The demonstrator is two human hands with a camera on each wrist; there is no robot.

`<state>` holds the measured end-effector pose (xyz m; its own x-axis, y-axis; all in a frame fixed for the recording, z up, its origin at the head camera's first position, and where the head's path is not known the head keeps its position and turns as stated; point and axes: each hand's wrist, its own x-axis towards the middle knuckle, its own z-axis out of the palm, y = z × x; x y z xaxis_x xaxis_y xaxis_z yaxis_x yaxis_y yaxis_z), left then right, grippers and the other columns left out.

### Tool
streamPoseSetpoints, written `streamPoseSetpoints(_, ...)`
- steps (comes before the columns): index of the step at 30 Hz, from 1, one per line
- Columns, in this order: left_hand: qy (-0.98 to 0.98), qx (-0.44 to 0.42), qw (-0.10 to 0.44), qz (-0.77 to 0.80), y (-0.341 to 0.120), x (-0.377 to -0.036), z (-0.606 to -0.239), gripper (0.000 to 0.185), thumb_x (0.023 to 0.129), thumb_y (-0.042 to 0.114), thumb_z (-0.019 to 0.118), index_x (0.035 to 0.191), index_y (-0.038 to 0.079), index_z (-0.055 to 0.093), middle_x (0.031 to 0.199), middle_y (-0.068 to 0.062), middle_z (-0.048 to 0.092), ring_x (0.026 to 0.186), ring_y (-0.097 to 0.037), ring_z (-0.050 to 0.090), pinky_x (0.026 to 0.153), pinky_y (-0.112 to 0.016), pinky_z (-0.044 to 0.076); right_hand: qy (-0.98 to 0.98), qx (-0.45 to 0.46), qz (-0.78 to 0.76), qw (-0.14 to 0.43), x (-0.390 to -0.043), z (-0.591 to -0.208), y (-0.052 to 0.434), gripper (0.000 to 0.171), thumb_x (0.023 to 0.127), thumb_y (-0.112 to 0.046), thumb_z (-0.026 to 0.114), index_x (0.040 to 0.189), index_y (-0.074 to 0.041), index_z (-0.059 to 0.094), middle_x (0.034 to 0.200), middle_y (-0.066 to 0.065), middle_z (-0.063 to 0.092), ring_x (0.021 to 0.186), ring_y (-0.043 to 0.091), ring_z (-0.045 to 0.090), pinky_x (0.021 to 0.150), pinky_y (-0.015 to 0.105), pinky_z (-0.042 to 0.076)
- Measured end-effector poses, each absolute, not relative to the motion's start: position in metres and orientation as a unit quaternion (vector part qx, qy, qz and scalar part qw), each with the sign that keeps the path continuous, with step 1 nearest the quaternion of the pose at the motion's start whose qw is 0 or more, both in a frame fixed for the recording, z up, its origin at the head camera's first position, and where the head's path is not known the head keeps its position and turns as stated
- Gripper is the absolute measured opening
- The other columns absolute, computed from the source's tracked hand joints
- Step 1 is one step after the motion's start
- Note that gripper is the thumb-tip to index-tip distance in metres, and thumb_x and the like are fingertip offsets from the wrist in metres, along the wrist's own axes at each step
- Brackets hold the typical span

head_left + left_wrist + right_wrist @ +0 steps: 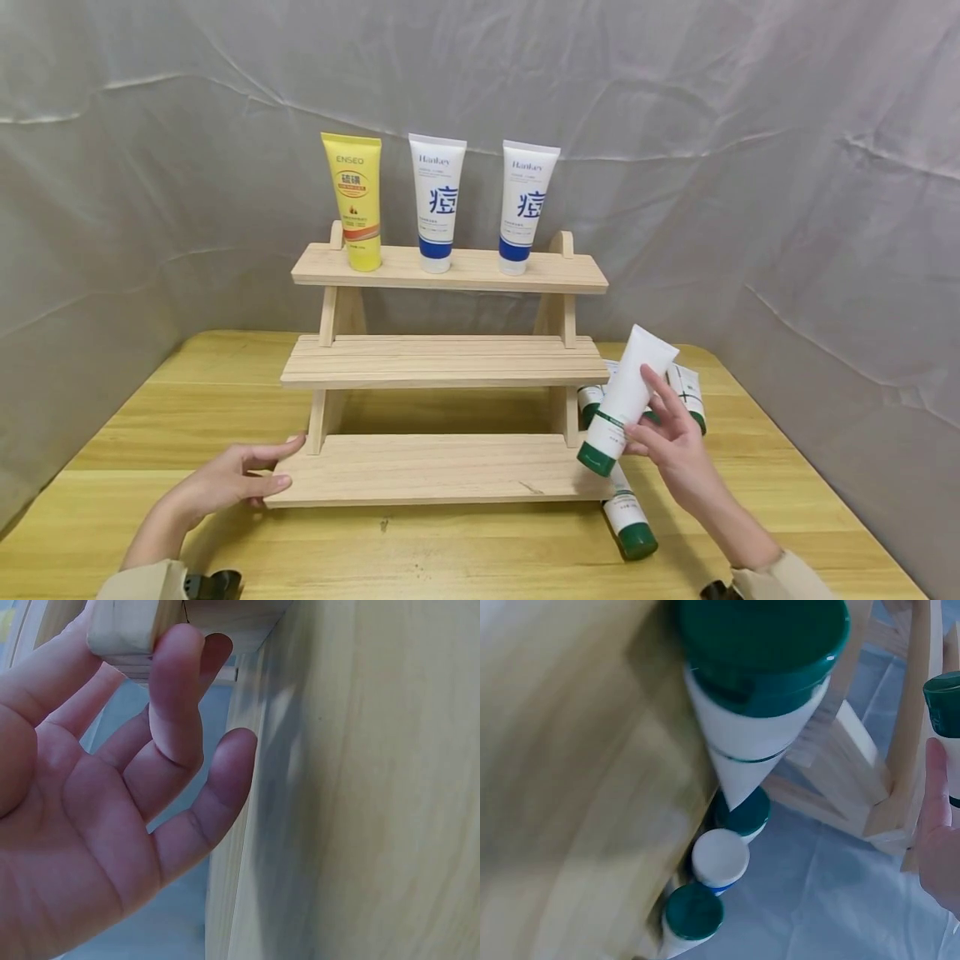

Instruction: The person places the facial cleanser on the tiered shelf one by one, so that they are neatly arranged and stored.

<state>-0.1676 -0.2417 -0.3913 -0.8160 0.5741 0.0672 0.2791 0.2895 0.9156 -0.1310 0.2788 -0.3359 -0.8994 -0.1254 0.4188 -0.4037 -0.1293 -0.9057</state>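
A three-step wooden display rack stands on the table. My left hand grips the left end of its bottom board; in the left wrist view the thumb and fingers lie around the board end. In my right hand is a white tube with a green cap, pinched between thumb and fingers. It tilts cap-down over the right end of the bottom step; whether it touches the board I cannot tell. The right wrist view shows only the held tube's green cap and a little of its body.
On the top step stand a yellow tube and two white tubes with blue bands. Another green-capped tube lies at the rack's front right corner. More tubes lie behind my right hand. A grey cloth hangs behind.
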Motion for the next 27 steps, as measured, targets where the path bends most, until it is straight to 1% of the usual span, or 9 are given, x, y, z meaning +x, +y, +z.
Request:
streamPoseSetpoints(2, 0.792, 0.267, 0.14, 0.532, -0.242, -0.167, -0.391, 0.052, 0.091, 0.007, 0.055, 0.121, 0.049, 0.045, 0.13, -0.046, 0.023, 0.058, -0.006, 0.05, 0.051, -0.027, 0.046, -0.653, 0.201, 0.723, 0.101, -0.133, -0.335, 0.274, 0.07, 0.086, 0.017, 0.046, 0.145, -0.018, 0.029, 0.125, -0.004, 0.048, 0.093, 0.01, 0.059, 0.067, 0.024, 0.053)
streamPoseSetpoints(4, 0.793, 0.263, 0.142, 0.531, -0.242, -0.167, -0.391, 0.051, 0.091, 0.008, 0.055, 0.122, 0.047, 0.045, 0.13, -0.046, 0.023, 0.058, -0.006, 0.05, 0.051, -0.027, 0.046, -0.655, 0.202, 0.721, 0.107, -0.136, -0.334, 0.269, 0.07, 0.086, 0.017, 0.047, 0.145, -0.017, 0.029, 0.123, -0.004, 0.049, 0.094, 0.009, 0.059, 0.067, 0.024, 0.053)
streamPoseSetpoints(10, 0.797, 0.258, 0.146, 0.526, -0.242, -0.167, -0.391, 0.047, 0.091, 0.009, 0.055, 0.128, 0.035, 0.045, 0.131, -0.045, 0.023, 0.057, -0.007, 0.05, 0.052, -0.027, 0.047, -0.659, 0.209, 0.713, 0.12, -0.145, -0.33, 0.256, 0.071, 0.084, 0.018, 0.049, 0.144, -0.016, 0.031, 0.122, -0.004, 0.051, 0.095, 0.01, 0.06, 0.066, 0.026, 0.053)
streamPoseSetpoints(16, 0.793, 0.261, 0.148, 0.53, -0.242, -0.167, -0.39, 0.046, 0.091, 0.009, 0.056, 0.129, 0.034, 0.046, 0.13, -0.046, 0.024, 0.057, -0.007, 0.051, 0.052, -0.027, 0.047, -0.653, 0.224, 0.711, 0.129, -0.155, -0.321, 0.239, 0.07, 0.084, 0.018, 0.05, 0.143, -0.015, 0.034, 0.122, -0.002, 0.052, 0.095, 0.012, 0.06, 0.066, 0.025, 0.053)
streamPoseSetpoints(20, 0.792, 0.262, 0.149, 0.531, -0.242, -0.167, -0.389, 0.045, 0.091, 0.01, 0.056, 0.132, 0.025, 0.045, 0.129, -0.047, 0.024, 0.058, -0.007, 0.051, 0.052, -0.027, 0.047, -0.657, 0.229, 0.706, 0.129, -0.16, -0.314, 0.225, 0.069, 0.084, 0.016, 0.051, 0.143, -0.017, 0.034, 0.123, -0.002, 0.051, 0.094, 0.012, 0.059, 0.066, 0.025, 0.052)
streamPoseSetpoints(22, 0.792, 0.261, 0.15, 0.532, -0.241, -0.167, -0.389, 0.045, 0.091, 0.01, 0.056, 0.133, 0.022, 0.045, 0.129, -0.046, 0.024, 0.058, -0.008, 0.051, 0.052, -0.028, 0.047, -0.661, 0.231, 0.702, 0.129, -0.163, -0.312, 0.219, 0.069, 0.084, 0.016, 0.051, 0.142, -0.017, 0.035, 0.122, -0.002, 0.051, 0.093, 0.012, 0.059, 0.066, 0.025, 0.052)
streamPoseSetpoints(24, 0.792, 0.26, 0.149, 0.532, -0.241, -0.167, -0.389, 0.045, 0.091, 0.01, 0.056, 0.132, 0.024, 0.045, 0.129, -0.046, 0.025, 0.057, -0.008, 0.051, 0.052, -0.028, 0.047, -0.662, 0.233, 0.701, 0.128, -0.165, -0.309, 0.212, 0.069, 0.084, 0.016, 0.051, 0.142, -0.018, 0.035, 0.122, -0.001, 0.051, 0.093, 0.012, 0.059, 0.066, 0.026, 0.052)
streamPoseSetpoints(27, 0.789, 0.26, 0.15, 0.535, -0.241, -0.167, -0.389, 0.046, 0.091, 0.01, 0.056, 0.128, 0.035, 0.047, 0.129, -0.046, 0.026, 0.058, -0.008, 0.051, 0.052, -0.027, 0.047, -0.658, 0.227, 0.708, 0.122, -0.17, -0.304, 0.201, 0.069, 0.083, 0.016, 0.052, 0.141, -0.019, 0.036, 0.121, 0.002, 0.05, 0.094, 0.013, 0.059, 0.066, 0.026, 0.052)
